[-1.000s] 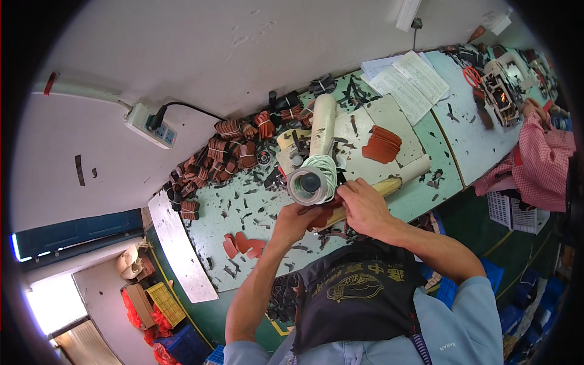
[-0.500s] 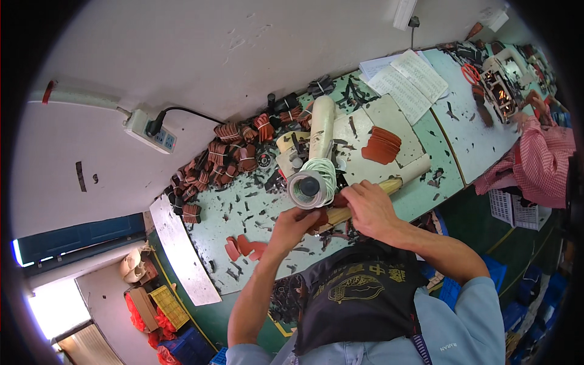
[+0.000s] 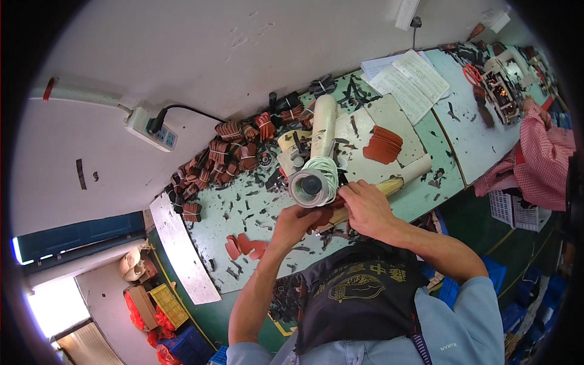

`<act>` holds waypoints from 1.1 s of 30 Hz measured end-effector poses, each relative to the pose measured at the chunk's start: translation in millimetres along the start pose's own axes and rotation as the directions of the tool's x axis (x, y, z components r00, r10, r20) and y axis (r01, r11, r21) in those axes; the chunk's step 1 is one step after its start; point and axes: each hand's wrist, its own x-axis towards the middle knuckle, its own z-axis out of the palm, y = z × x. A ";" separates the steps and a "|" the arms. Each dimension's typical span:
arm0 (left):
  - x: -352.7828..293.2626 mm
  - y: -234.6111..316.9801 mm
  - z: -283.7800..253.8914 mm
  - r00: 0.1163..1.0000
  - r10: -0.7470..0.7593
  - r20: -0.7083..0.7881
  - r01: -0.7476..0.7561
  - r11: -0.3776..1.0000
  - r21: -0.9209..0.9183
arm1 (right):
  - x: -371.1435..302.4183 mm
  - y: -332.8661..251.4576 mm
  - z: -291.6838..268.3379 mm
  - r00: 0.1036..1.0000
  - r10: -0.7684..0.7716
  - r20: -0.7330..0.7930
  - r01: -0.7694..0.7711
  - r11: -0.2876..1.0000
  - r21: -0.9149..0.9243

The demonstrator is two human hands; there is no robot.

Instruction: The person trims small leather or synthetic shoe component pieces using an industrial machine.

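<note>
Reddish-brown leather pieces (image 3: 324,214), a small flat stack, pinched between both hands just below the cord spool (image 3: 311,182) at the near edge of the tabletop (image 3: 243,207). Left hand (image 3: 296,222) closed on the stack's left end, grip narrow, fingers curled over it; right hand (image 3: 364,205) closed over the right end, thumb and fingertips pressing down beside the wooden handle (image 3: 389,185). Probably light, thin and floppy, apt to slide apart if slack, so best held at both ends with the edges squared. Long axis roughly left to right, tilted slightly up toward the right of the spool; exact ends hidden by the fingers. More such pieces (image 3: 243,245) lying loose left of the spool, bundled ones (image 3: 228,149) beyond it, toward the wall.
</note>
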 end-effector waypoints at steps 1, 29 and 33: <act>-5.6 3.2 -3.9 1.000 -0.005 -0.001 0.005 1.000 -0.002 | -1.5 -3.5 -3.0 1.000 0.012 -0.001 -0.012 0.999 -0.051; -14.8 8.0 0.5 0.992 -0.020 -0.121 0.002 0.989 -0.147 | -7.9 1.9 -15.1 0.992 0.104 0.064 -0.110 0.989 0.099; -7.0 13.8 7.4 0.987 -0.079 -0.138 0.075 0.997 -0.032 | -10.3 9.2 -8.2 0.996 0.032 0.083 -0.045 0.987 0.152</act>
